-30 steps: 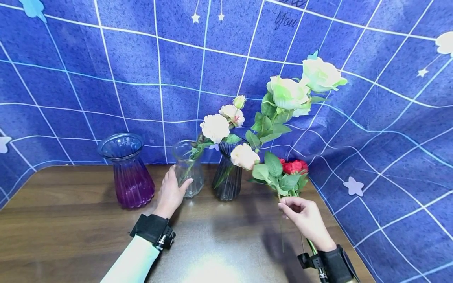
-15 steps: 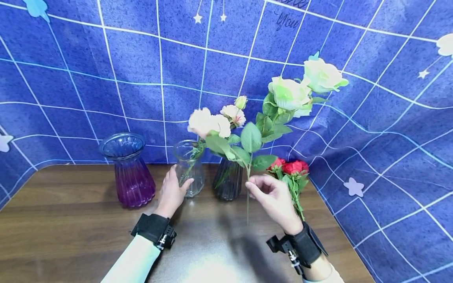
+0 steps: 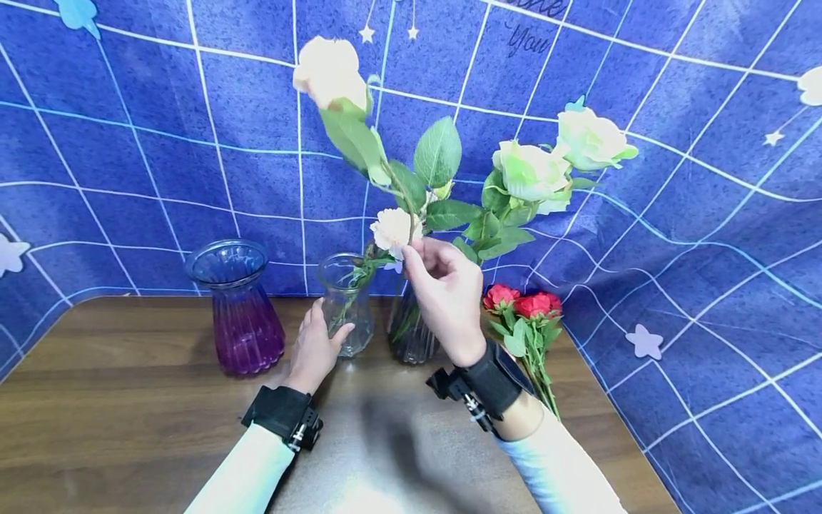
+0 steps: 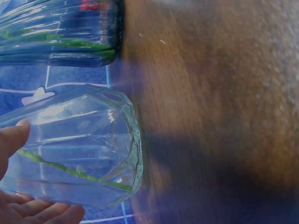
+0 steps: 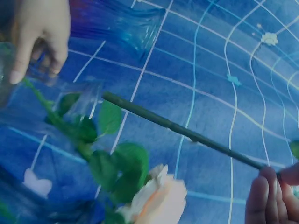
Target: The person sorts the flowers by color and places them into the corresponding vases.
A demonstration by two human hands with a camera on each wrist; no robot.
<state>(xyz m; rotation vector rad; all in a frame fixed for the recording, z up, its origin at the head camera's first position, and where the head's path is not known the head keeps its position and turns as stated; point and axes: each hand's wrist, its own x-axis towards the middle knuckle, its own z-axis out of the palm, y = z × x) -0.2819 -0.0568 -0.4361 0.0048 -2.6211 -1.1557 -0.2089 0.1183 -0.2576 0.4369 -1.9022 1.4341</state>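
Observation:
Between its thumb and fingers my left hand (image 3: 315, 350) holds the clear glass vase (image 3: 359, 325), which stands upright on the table. A pale flower (image 3: 392, 230) leans out of this vase to the right; its green stem (image 4: 70, 170) shows through the glass in the left wrist view. My right hand (image 3: 449, 300) is raised in front of the dark vase (image 3: 411, 339) and pinches the stem of a cream rose (image 3: 330, 75). The rose's head is up at the left. In the right wrist view the bare lower stem (image 5: 187, 133) points toward the clear vase's mouth.
A blue and purple vase (image 3: 247, 328) stands at the left. White-green roses (image 3: 529, 171) rise behind my right hand, leaning right. Red flowers (image 3: 536, 305) with green stems lie at the table's right side. A blue patterned cloth (image 3: 244, 128) hangs behind the table (image 3: 160, 428).
My right hand has moved left and up with the cream rose, from over the red flowers to beside the clear vase. My left hand stays at the clear vase.

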